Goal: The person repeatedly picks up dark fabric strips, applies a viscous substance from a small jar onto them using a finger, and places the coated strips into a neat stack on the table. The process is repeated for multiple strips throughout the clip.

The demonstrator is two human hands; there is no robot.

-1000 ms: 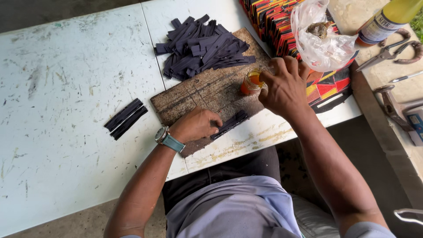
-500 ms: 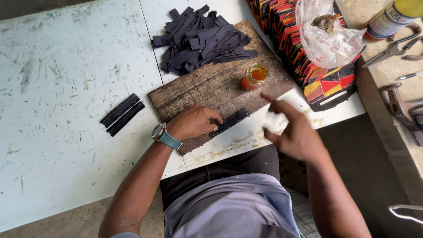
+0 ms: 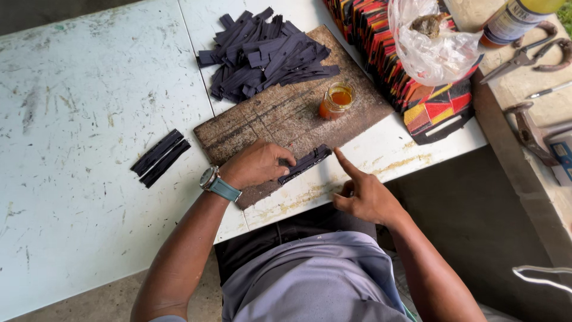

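Two hands over a worn board (image 3: pixel 286 116) on the white bench (image 3: pixel 89 119). Left hand (image 3: pixel 256 164) curled down on one end of a dark strip (image 3: pixel 307 161) at the board's near edge, fingertips pressing it; that end hidden beneath them. Right hand (image 3: pixel 363 194) apart from the strip, forefinger out, other fingers folded, holding nothing. Small jar (image 3: pixel 336 100) of amber liquid farther up the board. Heap of dark strips (image 3: pixel 262 50) beyond, partly off the board. Bottle (image 3: pixel 515 18) cut off at the top edge.
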